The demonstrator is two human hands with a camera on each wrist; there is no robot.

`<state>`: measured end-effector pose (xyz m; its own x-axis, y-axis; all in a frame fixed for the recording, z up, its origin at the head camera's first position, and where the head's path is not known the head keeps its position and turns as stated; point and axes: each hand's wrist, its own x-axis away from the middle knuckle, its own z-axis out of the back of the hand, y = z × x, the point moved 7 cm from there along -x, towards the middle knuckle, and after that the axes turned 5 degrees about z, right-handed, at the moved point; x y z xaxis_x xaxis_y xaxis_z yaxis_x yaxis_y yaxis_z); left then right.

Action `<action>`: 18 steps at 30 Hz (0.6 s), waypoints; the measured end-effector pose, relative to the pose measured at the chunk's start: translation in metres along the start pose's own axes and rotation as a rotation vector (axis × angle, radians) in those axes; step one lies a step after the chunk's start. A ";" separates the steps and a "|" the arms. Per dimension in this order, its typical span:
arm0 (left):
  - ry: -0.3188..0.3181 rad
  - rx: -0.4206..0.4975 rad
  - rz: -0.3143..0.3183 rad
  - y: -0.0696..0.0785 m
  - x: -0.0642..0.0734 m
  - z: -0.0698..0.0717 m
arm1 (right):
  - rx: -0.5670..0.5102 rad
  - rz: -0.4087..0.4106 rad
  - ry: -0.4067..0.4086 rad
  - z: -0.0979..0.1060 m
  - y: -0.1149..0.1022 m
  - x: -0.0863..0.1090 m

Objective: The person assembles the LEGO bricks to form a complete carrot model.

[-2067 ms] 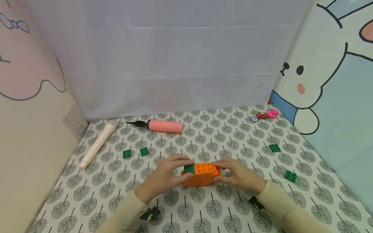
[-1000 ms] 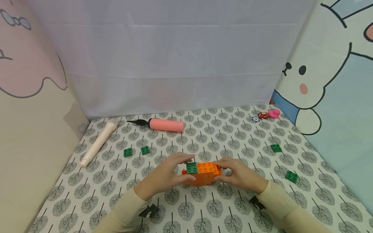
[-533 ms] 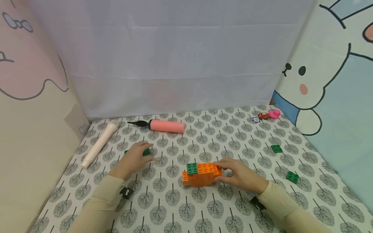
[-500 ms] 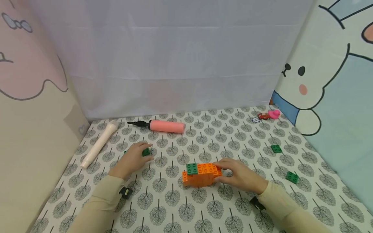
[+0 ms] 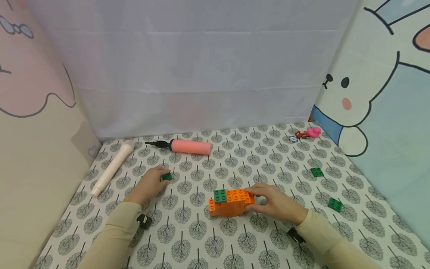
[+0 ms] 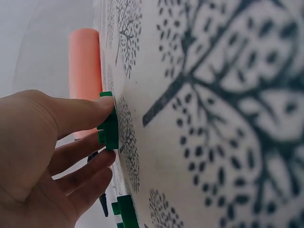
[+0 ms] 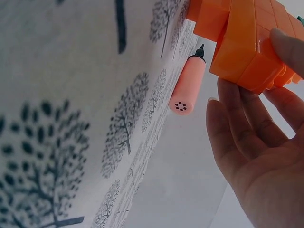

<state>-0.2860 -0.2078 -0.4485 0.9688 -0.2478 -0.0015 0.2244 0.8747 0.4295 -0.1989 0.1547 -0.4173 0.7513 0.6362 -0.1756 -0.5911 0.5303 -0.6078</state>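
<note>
My left hand (image 5: 151, 183) is over the table's left part, thumb and fingertips on either side of a flat green toy brick (image 5: 166, 176). In the left wrist view the thumb lies against this brick (image 6: 110, 126), which is down at the cloth. A second green brick (image 6: 126, 211) lies beside it; the hand covers it in the head view. My right hand (image 5: 277, 201) grips the right end of an orange building-block assembly (image 5: 230, 207), thumb on the near side. One green brick (image 5: 220, 195) is fixed on top at its left.
Two more green bricks (image 5: 316, 172) lie to the right. A pink balloon pump (image 5: 191, 147) and a pale stick-like object (image 5: 112, 170) lie behind and left. A pink duck (image 5: 314, 132), a red toy car (image 5: 302, 134) and a small round token sit far right.
My left hand has left the orange assembly, moved left and back, and closed its fingertips on a green brick. My right hand has stayed on the assembly.
</note>
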 end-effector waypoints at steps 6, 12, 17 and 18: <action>0.014 0.000 -0.010 0.002 0.001 -0.001 | 0.013 0.000 -0.006 -0.002 0.001 -0.001; 0.053 0.103 -0.035 0.036 0.003 0.002 | 0.018 0.006 0.001 -0.001 0.001 0.000; 0.121 0.238 -0.204 0.098 0.011 0.007 | 0.003 0.006 0.007 -0.001 0.001 -0.001; 0.137 0.258 -0.250 0.111 0.014 0.008 | 0.000 0.003 0.008 -0.001 0.001 -0.001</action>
<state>-0.2482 -0.1173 -0.3933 0.8964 -0.3670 -0.2486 0.4389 0.6563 0.6137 -0.1994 0.1540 -0.4186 0.7514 0.6337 -0.1836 -0.5936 0.5279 -0.6074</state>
